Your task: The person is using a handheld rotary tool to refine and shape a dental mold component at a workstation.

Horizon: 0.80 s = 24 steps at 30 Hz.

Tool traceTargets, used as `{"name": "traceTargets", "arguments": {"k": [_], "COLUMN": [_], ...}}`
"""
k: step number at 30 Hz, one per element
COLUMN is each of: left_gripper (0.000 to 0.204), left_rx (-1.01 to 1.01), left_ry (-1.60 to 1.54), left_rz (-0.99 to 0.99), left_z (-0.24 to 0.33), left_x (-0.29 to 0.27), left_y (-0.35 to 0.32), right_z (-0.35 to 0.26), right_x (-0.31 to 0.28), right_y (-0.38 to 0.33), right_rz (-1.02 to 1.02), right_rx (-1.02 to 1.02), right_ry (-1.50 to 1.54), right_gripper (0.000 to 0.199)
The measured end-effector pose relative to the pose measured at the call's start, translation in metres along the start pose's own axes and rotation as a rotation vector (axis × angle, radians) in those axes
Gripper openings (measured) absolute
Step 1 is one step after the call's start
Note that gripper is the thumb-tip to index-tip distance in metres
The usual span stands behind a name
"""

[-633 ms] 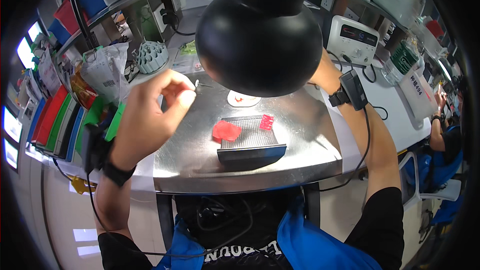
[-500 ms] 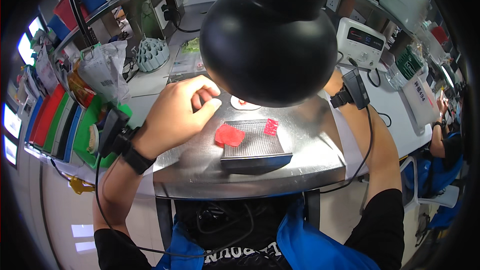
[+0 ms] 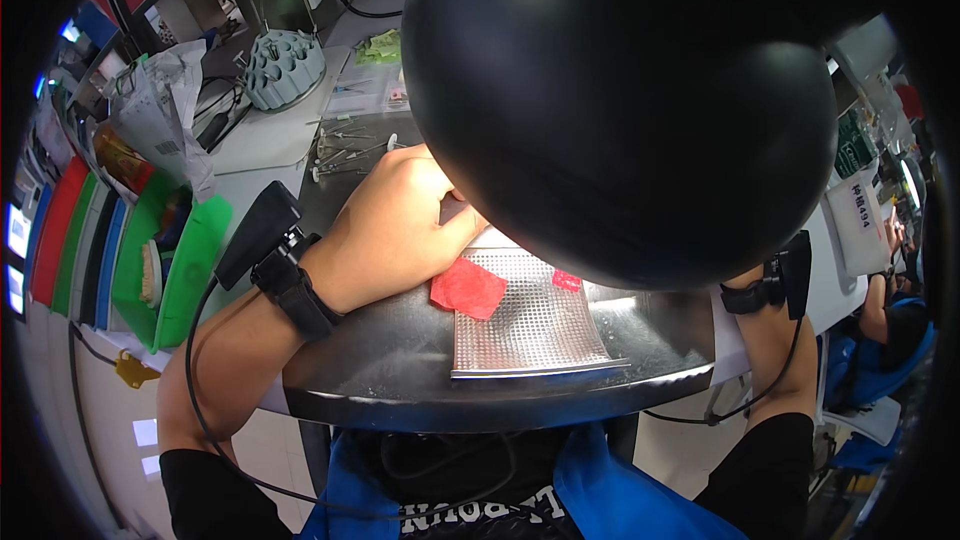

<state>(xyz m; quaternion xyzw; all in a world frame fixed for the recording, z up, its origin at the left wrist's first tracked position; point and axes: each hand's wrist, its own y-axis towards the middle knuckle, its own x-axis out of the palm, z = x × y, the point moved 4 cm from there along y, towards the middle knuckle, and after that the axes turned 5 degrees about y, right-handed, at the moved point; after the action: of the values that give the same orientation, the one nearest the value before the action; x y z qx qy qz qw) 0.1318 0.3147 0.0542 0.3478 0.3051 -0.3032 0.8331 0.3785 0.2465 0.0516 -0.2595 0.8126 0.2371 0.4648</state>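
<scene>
My left hand (image 3: 405,215) lies over the far left part of the metal work plate (image 3: 370,360). Its fingers bend inward and the thumb reaches toward them. The tips pass behind a big black lamp head (image 3: 620,110), so what they hold is hidden. Just below the thumb, a crumpled red sheet piece (image 3: 468,288) overlaps the left edge of a perforated metal tray (image 3: 530,325). A smaller red patterned piece (image 3: 566,280) rests on the tray's far right. The lamp covers my right hand; only the strapped wrist and forearm (image 3: 785,360) show.
Several metal hand tools (image 3: 345,145) lie beyond my left hand. Behind them stand a grey round holder (image 3: 285,70) and a green crumpled piece (image 3: 380,47). A green bin (image 3: 150,280) and upright folders (image 3: 60,230) line the left. A person (image 3: 890,310) sits at far right.
The view has dropped closer, and the lamp fills more of it. My left hand has reached inward, its fingertips passing behind the lamp. My right wrist sits lower in view.
</scene>
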Motion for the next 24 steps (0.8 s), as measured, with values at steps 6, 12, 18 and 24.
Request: {"name": "traceTargets", "arguments": {"k": [6,12,18,24], "left_gripper": [0.01,0.009,0.01,0.011], "left_rx": [0.032,0.14,0.154,0.205], "left_ry": [0.15,0.094,0.009,0.208], "left_rz": [0.111,0.039,0.118,0.077], "left_z": [-0.007,-0.003,0.004,-0.001], "left_x": [0.016,0.017,0.014,0.02], "left_y": [-0.006,-0.002,-0.004,-0.005], "right_z": [-0.009,-0.007,0.011,0.027], "right_x": [-0.004,-0.003,0.013,0.025], "right_y": [0.005,-0.017,-0.006,-0.004], "right_rz": [-0.071,0.255,0.388,0.315], "right_rx": [-0.015,0.013,0.038,0.143], "right_ry": [-0.026,0.128,0.128,0.136], "right_gripper": [0.016,0.028,0.035,0.028]}}
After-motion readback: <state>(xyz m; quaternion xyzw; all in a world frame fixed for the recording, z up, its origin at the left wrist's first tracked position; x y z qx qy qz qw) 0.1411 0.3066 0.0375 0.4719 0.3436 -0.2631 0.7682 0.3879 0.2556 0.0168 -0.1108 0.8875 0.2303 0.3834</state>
